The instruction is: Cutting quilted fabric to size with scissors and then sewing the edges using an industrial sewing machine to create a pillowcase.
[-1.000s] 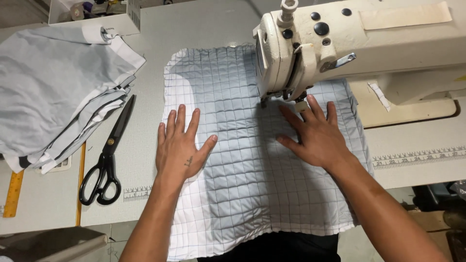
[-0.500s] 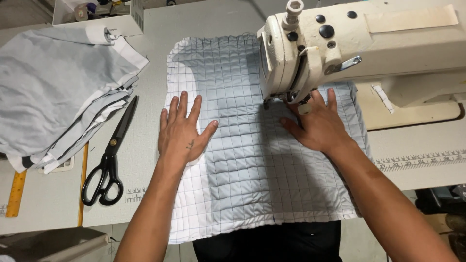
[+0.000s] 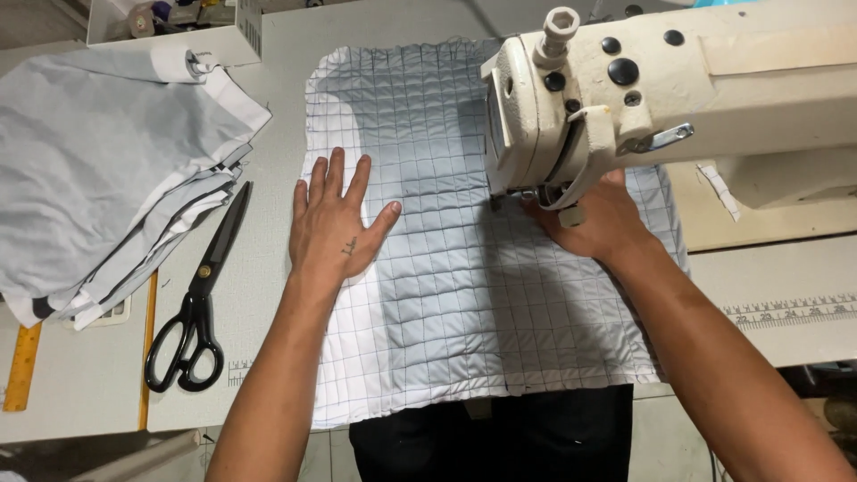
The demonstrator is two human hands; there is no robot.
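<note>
Lying at the far left of the desk [image 3: 277, 54] is a heap of folded grey fabric pieces [image 3: 98, 170], with a yellow ruler [image 3: 22, 368] poking out below it. Just right of the heap rest black scissors [image 3: 198, 299], blades pointing away from the person. Next comes the left hand [image 3: 335, 228], pressed flat on the quilted grey fabric [image 3: 446, 286], fingers spread wide, its grip open and clamped on nothing. That quilted piece, stitched in a square grid, covers the middle of the desk, its near edge hanging over the desk's front. Further right, the right hand [image 3: 598, 223] rests on the same fabric, fingertips tucked under the head of the cream sewing machine [image 3: 661, 89], beside the needle area; whether its grip is apart or pinching the cloth cannot be told.
</note>
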